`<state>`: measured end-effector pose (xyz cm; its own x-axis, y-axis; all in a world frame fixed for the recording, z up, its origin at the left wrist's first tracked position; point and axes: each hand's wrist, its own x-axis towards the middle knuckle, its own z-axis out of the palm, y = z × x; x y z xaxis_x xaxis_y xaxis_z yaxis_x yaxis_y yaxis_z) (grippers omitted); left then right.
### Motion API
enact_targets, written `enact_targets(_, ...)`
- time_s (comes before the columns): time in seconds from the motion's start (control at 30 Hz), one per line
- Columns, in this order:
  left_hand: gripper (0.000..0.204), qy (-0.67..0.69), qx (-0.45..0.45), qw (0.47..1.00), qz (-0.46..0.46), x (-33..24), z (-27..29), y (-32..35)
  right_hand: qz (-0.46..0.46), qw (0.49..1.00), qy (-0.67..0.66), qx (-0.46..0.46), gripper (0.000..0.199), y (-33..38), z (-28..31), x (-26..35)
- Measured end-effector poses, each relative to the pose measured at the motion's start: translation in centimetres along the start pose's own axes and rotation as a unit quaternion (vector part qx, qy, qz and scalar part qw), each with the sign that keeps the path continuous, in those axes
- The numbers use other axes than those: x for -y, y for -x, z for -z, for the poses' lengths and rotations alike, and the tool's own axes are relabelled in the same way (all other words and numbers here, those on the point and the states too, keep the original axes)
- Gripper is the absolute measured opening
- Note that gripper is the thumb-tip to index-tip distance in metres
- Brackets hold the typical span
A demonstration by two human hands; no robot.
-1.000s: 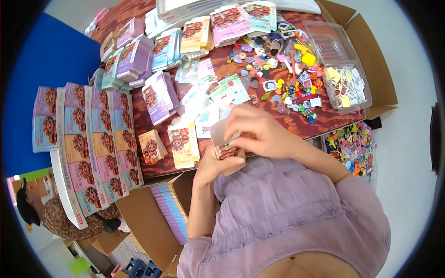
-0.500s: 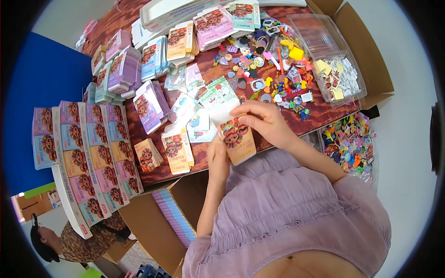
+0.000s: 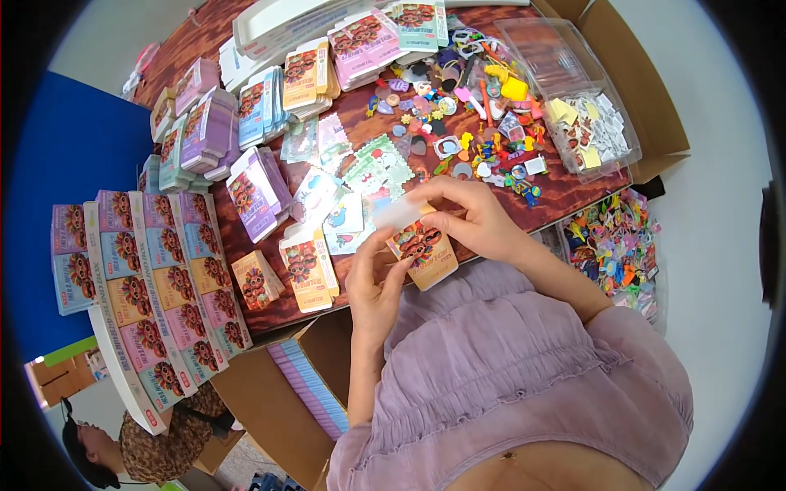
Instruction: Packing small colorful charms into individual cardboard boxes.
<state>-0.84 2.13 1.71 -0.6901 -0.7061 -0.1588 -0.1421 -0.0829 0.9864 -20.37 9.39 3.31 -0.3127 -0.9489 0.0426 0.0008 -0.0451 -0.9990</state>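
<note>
A small orange-yellow carton (image 3: 430,260) printed with cartoon figures is held between my hands, just above the table's near edge. At its top end stands a whitish flap (image 3: 397,213). My right hand (image 3: 479,217) pinches the carton's upper right corner beside this flap. On the left edge, my left hand (image 3: 372,282) has its thumb over the front and its index finger by the upper corner. A similar orange carton (image 3: 309,274) lies to the left, and a smaller orange packet (image 3: 257,280) is beyond it. Behind my hands are patterned cards (image 3: 377,168) and pale sheets (image 3: 342,214).
Stacked flat cartons (image 3: 264,106) line the back left. Colourful trinkets (image 3: 491,147) spread across the right, near a clear plastic box (image 3: 630,151) of paper pieces. Filled display trays (image 3: 147,286) stand left. An open cardboard box (image 3: 270,393) sits below the edge. Another person (image 3: 155,442) is at lower left.
My left hand has shifted left, its thumb and index finger spread wider along the carton's edge. The right hand keeps its pinch near the flap. The view has moved slightly.
</note>
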Motion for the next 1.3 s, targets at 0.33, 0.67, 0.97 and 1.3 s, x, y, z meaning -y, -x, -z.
enact_targets(0.33,0.070,-0.036,0.011,0.999,-0.005,-0.4,-0.8,-0.4,0.022,0.998,0.030,0.047,0.010,0.6,1.0,-1.5)
enact_targets(0.67,0.074,0.002,0.041,0.999,0.009,0.2,-0.7,-0.5,-0.050,0.998,0.013,0.035,0.008,0.2,1.9,-1.5)
enact_targets(0.97,0.046,-0.114,0.092,0.989,0.020,-0.2,0.5,-1.3,0.030,0.990,0.104,0.088,0.015,0.6,1.8,-3.0)
enact_targets(1.3,0.094,0.043,-0.125,0.985,-0.114,2.2,1.9,-2.4,-0.219,0.940,-0.254,0.069,0.018,-4.6,-3.9,-5.0)
